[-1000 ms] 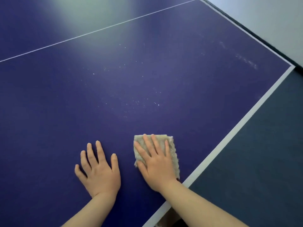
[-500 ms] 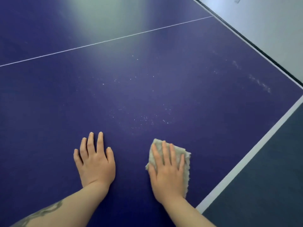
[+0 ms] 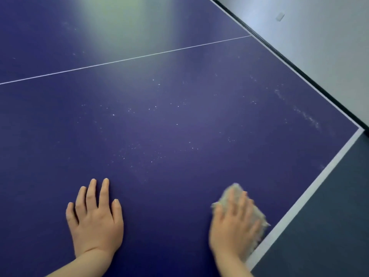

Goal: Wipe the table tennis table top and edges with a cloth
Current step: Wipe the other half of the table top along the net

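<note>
The dark blue table tennis table top (image 3: pixel 179 126) fills most of the view, with a thin white centre line (image 3: pixel 127 59) across it and a white border stripe (image 3: pixel 311 188) along its right edge. My right hand (image 3: pixel 233 226) lies flat with straight fingers on a grey-beige cloth (image 3: pixel 257 214), pressing it onto the table close to the white border; the hand is motion-blurred. My left hand (image 3: pixel 95 218) rests palm down on the bare table, fingers straight and slightly spread. White dust specks (image 3: pixel 155 154) are scattered ahead of both hands.
A streak of pale dust (image 3: pixel 307 116) runs near the far right corner. Beyond the right edge lies dark grey floor (image 3: pixel 329 226). A light wall (image 3: pixel 319 47) with a black strip at its base stands close behind the table's far edge.
My right hand has slid the cloth to the right, up to the white border stripe. The left hand has stayed flat on the table, and the view has shifted.
</note>
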Demonstrator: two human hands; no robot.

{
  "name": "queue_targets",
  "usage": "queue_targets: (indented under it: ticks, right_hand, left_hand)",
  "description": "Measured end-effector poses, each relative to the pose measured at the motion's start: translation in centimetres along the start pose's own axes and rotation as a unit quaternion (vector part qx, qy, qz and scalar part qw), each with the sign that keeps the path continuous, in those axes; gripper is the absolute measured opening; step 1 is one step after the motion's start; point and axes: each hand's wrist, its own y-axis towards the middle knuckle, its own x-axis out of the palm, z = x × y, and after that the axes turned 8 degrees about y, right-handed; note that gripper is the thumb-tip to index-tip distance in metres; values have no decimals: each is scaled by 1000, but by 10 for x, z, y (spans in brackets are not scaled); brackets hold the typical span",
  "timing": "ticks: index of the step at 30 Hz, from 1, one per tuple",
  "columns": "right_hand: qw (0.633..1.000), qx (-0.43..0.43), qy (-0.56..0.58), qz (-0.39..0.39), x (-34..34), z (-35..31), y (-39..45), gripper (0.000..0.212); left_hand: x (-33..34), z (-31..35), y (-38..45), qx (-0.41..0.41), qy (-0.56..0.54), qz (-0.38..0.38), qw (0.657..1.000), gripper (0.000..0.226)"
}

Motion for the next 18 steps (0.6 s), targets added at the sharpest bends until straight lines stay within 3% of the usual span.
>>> queue_targets:
  ticks: [2,4,6,8,10,12,13,15,18]
  right_hand:
    - [985,-165,-10,-43,12,-37,-14,62]
    - [946,-303,-19,-110,16,-62,4,60]
    - [929,-344,-19,-139,10,-62,48,61]
    - [961,-235,-39,-142,3,-29,89,65]
    - [995,-29,-52,-84,-10,22,108,60]
    - [989,138,-23,-43,-25,66,91,57]
    - [985,171,-14,-32,-26,77,72,56]
    - [993,120,-7,-7,-20,77,22,56]
    - [997,-62,11,-42,-6,34,-22,60]
  left_hand:
    - [-1,-1,1,-12,-4,-11,1000,54]
    - [-2,1,2,-23,-16,-22,999,56]
    - [-1,2,4,-24,-24,-16,999,55]
    - [2,2,6,-19,-22,-23,999,56]
    - [7,-1,6,-17,-31,-25,999,57]
    - [13,-4,7,-14,-30,-20,999,58]
    - [15,-6,9,-12,-29,-19,999,60]
    - [19,-7,11,-8,-24,-23,999,65]
    - [17,-4,9,-6,-26,-15,1000,66]
